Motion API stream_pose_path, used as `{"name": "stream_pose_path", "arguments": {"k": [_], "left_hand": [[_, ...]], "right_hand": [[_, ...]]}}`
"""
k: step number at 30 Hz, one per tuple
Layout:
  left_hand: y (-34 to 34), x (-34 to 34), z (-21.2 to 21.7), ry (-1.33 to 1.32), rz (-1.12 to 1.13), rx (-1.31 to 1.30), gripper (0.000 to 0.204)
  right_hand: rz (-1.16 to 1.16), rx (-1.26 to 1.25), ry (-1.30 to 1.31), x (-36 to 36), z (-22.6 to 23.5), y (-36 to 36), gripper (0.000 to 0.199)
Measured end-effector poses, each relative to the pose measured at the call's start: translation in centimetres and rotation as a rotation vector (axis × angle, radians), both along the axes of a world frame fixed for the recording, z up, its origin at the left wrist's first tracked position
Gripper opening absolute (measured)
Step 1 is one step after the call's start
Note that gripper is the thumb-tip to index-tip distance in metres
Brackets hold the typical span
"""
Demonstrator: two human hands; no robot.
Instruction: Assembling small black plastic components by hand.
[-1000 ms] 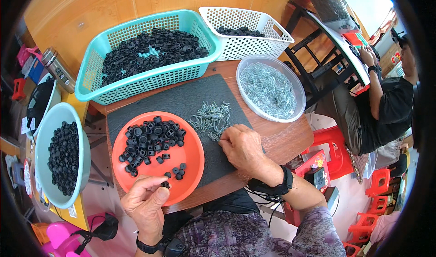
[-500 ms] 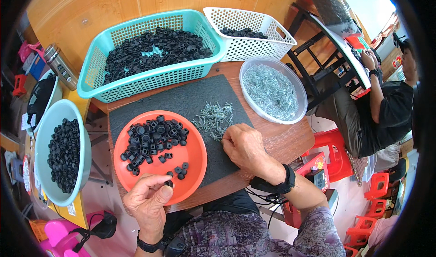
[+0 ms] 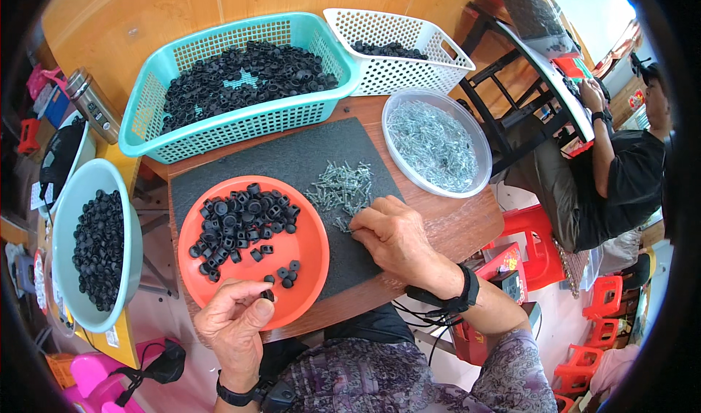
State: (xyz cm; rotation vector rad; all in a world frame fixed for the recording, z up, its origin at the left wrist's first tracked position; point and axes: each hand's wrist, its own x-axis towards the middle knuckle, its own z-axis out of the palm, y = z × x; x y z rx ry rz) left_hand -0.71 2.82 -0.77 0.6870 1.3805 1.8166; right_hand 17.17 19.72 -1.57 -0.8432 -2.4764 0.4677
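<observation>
My left hand [image 3: 235,318] pinches a small black rubber piece [image 3: 268,295] at the near rim of an orange plate [image 3: 312,246] that carries several more black pieces. My right hand [image 3: 396,234] rests on the dark mat [image 3: 288,159], with its fingertips at the near edge of a loose pile of small metal screws [image 3: 341,185]. Whether a screw is between those fingers is hidden.
At the back stand a teal basket [image 3: 226,132] full of black pieces and a white basket [image 3: 398,44]. A clear bowl [image 3: 437,144] of screws sits right, a pale blue bowl [image 3: 87,246] of black pieces left. A seated person [image 3: 621,165] is at a table far right.
My left hand has lifted one black piece off the plate's near edge. My right hand stays at the screw pile, shifted slightly.
</observation>
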Motion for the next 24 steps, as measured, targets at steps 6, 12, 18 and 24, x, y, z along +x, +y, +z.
{"name": "stream_pose_path", "arguments": {"k": [6,12,18,24], "left_hand": [[0.1,0.0,0.1,0.0,0.006,-0.018,0.024],[0.1,-0.2,0.1,-0.02,-0.011,-0.005,0.025],[0.1,-0.2,0.3,-0.019,0.015,0.01,0.025],[0.3,-0.8,0.2,-0.226,-0.077,0.094,0.026]], "right_hand": [[-0.052,-0.012,0.06,0.6,-0.3,0.0,0.013],[0.026,0.002,0.019,0.1,-0.6,0.4,0.011],[0.056,-0.039,0.044,-0.2,-0.3,0.0,0.008],[0.101,-0.421,0.237,-1.8,4.1,-3.7,0.012]]}}
